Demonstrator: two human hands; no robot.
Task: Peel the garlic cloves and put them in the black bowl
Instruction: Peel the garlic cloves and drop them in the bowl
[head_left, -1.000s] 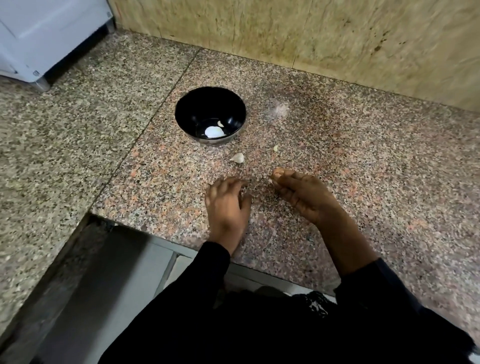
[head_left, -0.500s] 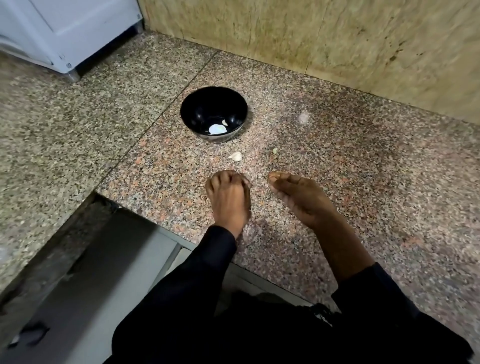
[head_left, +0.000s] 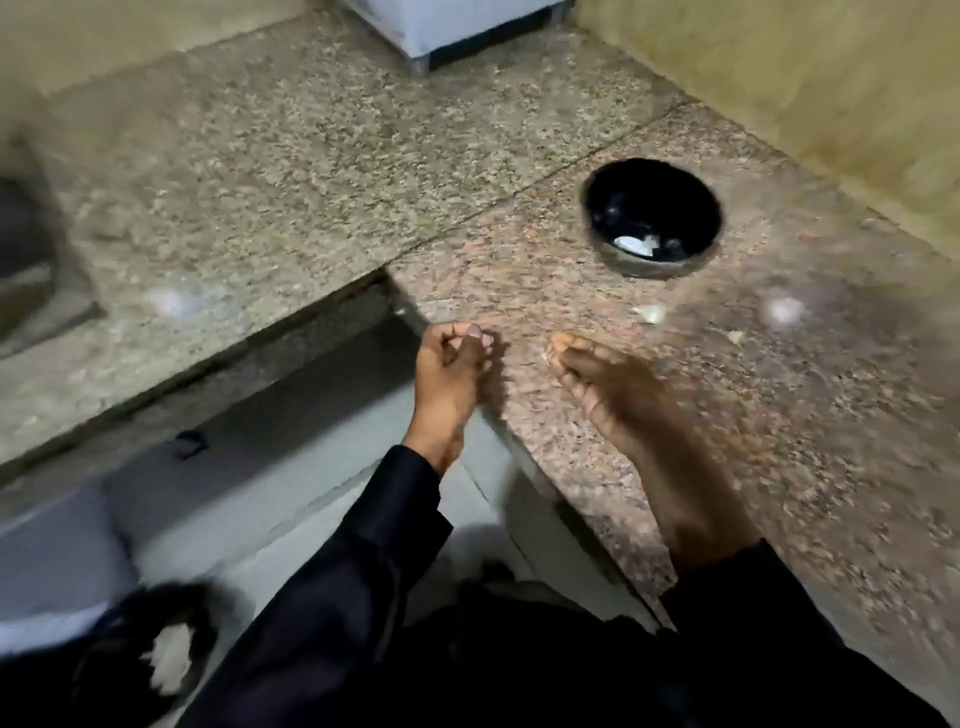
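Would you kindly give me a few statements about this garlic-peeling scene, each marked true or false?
1. The black bowl holds white pieces. True.
2. The bowl stands on the grey countertop slab. False: it stands on the reddish granite slab.
3. The left hand lies flat with straight fingers. False: its fingers are curled.
4. A small garlic piece lies on the counter between the bowl and the right hand. True.
5. The bowl is tipped on its side. False: it sits upright.

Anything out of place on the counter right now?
Yes: a pale garlic scrap and a smaller fleck lie on the speckled granite counter, outside the round black bowl. The frame is too blurred to tell peel from clove.
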